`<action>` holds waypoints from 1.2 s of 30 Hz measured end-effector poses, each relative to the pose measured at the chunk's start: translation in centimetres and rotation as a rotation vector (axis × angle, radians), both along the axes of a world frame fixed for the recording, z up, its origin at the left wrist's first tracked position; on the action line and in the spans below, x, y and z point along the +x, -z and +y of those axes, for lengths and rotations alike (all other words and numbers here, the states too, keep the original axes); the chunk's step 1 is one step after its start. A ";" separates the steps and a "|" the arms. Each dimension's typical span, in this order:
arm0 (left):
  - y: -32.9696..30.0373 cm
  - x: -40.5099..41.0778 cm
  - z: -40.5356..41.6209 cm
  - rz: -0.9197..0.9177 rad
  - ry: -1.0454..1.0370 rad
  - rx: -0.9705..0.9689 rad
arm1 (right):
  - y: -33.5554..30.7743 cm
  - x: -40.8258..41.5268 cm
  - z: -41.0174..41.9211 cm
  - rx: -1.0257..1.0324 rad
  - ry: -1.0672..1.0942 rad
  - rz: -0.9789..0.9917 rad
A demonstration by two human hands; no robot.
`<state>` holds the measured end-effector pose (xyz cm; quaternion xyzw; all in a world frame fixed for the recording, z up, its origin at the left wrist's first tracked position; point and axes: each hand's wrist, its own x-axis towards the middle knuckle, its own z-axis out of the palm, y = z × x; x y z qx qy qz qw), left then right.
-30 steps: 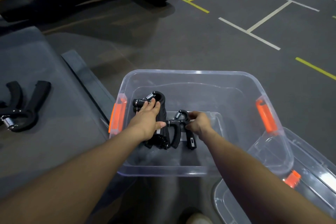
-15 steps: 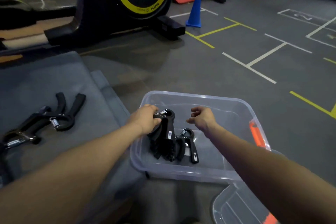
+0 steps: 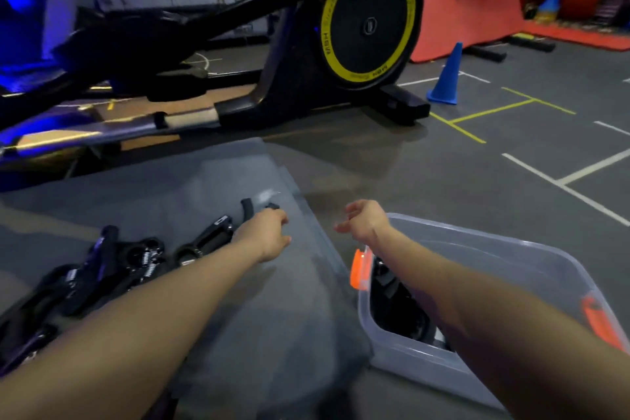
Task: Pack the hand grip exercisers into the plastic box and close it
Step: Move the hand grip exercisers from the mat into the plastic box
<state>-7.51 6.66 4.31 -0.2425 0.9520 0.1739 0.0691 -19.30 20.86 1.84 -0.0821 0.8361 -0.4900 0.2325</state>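
Both of your hands have left the plastic box since a moment ago, and your view has lifted and swung left. On the far left, a heap of black hand grip exercisers [image 3: 112, 262] lies on the grey mat [image 3: 191, 181], waiting to be packed. Your left arm stretches forward over that mat, and your left hand [image 3: 269, 237] reaches the farthest exerciser [image 3: 248, 209]; its fingers are hidden behind the knuckles, so you cannot tell whether they have closed on it. Your right hand [image 3: 363, 220] hangs in the air just beyond the near corner of the clear plastic box [image 3: 531, 256], wrist bent, fingers loosely curled and apart, holding nothing. Below your right forearm, packed exercisers [image 3: 395, 303] show dark inside the box, beside its orange latch [image 3: 358, 269].
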 end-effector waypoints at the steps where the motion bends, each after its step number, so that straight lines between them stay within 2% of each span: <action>1: 0.6 0.5 -1.2 0.000 -0.028 -0.009 | 0.7 0.0 -1.4 0.008 -0.017 0.010; 6: 3.7 1.0 -5.7 0.016 -0.131 0.001 | 3.8 0.6 -6.7 0.056 -0.094 0.015; 11: 6.7 0.0 -8.1 0.009 -0.126 -0.012 | 6.6 1.2 -8.5 0.088 -0.151 -0.033; 21: 11.3 -0.9 -8.8 0.018 0.124 -0.357 | 8.4 1.0 -10.3 0.077 -0.133 -0.051; 26: 10.2 -1.6 -9.6 -0.131 0.228 -0.390 | 8.5 1.4 -10.2 0.068 -0.124 -0.059; 29: 9.0 -1.2 -8.5 -0.243 0.243 -0.358 | 7.9 1.4 -9.3 0.086 -0.170 -0.028; 31: 8.1 -0.7 -7.8 -0.286 0.241 -0.261 | 7.2 1.4 -8.5 0.100 -0.196 0.001; 36: 4.3 -0.5 -6.1 -0.176 0.175 0.010 | 5.3 1.5 -6.6 0.145 -0.252 0.122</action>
